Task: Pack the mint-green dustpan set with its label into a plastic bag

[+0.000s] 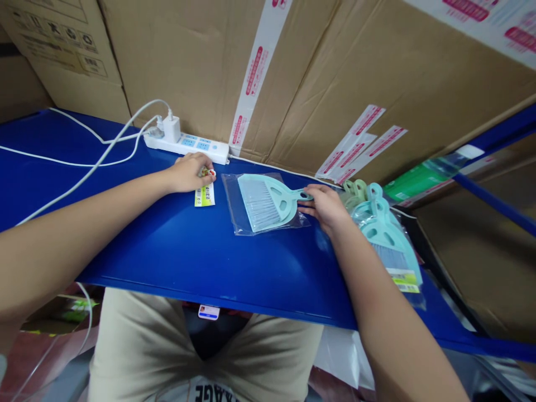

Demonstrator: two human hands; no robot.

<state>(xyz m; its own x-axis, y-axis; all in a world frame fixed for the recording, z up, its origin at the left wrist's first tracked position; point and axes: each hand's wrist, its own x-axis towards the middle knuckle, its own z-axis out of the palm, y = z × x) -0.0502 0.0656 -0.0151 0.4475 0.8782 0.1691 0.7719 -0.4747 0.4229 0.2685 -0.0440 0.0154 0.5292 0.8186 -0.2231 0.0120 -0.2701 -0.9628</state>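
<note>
My right hand [325, 207] is resting on the blue surface [176, 251], fingers loosely curled and touching the handle end of the bagged brush-and-dustpan set [266, 202]; it is pinching nothing that I can make out, just pressing on the handle tip and the bag edge. My left hand [190, 172] is lying farther left and a bit farther from me, fingers bunched over the top of a small label sticker [205, 194], seemingly pinching its upper end, though the grip itself is hidden under the fingers. The set is lying between my two hands, directly touching the right one and apart from the left, so the right hand is the nearer. Its long axis is running roughly left-right across the surface, slightly tilted: handle pointing right toward my right hand, bristles and pan mouth pointing left and toward me. The clear bag is lying flat around it. Just right of my right hand a stack of more bagged sets [387, 234] is piling up, handles pointing away from me. A white power strip [188, 144] is sitting beyond my left hand, against the cardboard boxes [335, 72].
</note>
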